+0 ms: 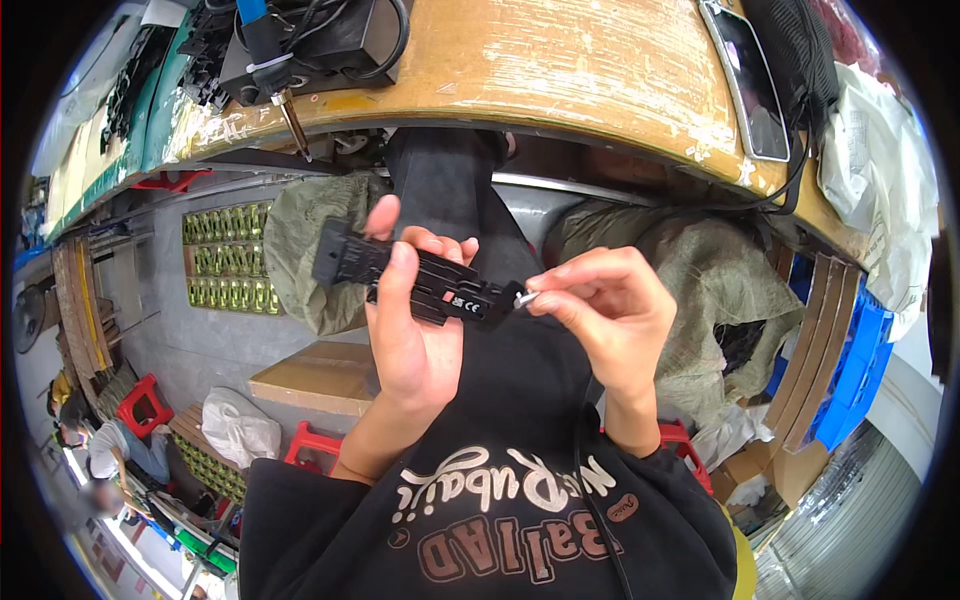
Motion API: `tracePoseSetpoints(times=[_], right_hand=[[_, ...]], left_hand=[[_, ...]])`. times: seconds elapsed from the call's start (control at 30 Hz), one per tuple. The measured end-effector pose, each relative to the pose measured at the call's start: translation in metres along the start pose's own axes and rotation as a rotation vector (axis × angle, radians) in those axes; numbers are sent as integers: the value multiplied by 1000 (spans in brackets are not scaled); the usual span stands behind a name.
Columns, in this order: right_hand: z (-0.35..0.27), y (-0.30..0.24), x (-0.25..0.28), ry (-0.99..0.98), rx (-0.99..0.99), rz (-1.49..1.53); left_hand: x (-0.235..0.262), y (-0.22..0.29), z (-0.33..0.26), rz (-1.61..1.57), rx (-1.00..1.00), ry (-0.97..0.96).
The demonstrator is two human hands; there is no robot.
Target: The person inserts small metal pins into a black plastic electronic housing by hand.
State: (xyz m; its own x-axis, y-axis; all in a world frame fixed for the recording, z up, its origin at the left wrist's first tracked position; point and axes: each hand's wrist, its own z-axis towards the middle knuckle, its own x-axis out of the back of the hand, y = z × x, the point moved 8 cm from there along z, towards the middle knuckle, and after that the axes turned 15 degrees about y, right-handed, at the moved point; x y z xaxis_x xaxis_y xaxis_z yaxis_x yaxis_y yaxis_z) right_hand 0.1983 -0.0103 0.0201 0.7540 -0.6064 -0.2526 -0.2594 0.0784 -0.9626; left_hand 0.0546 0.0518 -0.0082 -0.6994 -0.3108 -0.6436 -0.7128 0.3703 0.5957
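My left hand (415, 325) is wrapped round a black plastic device (440, 285) with ribbed sides and a small printed label, tilted down to the right in front of my torso. Its wider block-shaped end sticks out past the thumb on the left. At the opposite end, my right hand (610, 310) pinches a small silvery metal piece (524, 299) between thumb and forefinger. The piece sits right against the device's end; whether it is fixed in it I cannot tell.
Ahead runs a worn wooden bench (560, 60) with a phone (750, 85), a black box (330, 50) and a metal-tipped tool (291, 125) over its edge. Around me are green woven sacks (690, 270), a cardboard box (315, 377) and trays of green parts (230, 258). A person (120, 450) sits far left.
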Motion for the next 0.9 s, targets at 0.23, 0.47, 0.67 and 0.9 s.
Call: tracePoseSetpoints(times=[0.23,0.47,0.67,0.9], right_hand=[[-5,-8,-9,-37,272,-145],[-5,-8,-15,-27,265,-165],[-6,-2,-17,77,169,-100],[-5,-6,-20,45,131,-273]], left_hand=[[-17,18,-10,-15,-201,-64],[-19,24,-15,-44,-299,-187],[-19,29,-16,1,-385,-262],[-20,30,-16,-13,-352,-346]])
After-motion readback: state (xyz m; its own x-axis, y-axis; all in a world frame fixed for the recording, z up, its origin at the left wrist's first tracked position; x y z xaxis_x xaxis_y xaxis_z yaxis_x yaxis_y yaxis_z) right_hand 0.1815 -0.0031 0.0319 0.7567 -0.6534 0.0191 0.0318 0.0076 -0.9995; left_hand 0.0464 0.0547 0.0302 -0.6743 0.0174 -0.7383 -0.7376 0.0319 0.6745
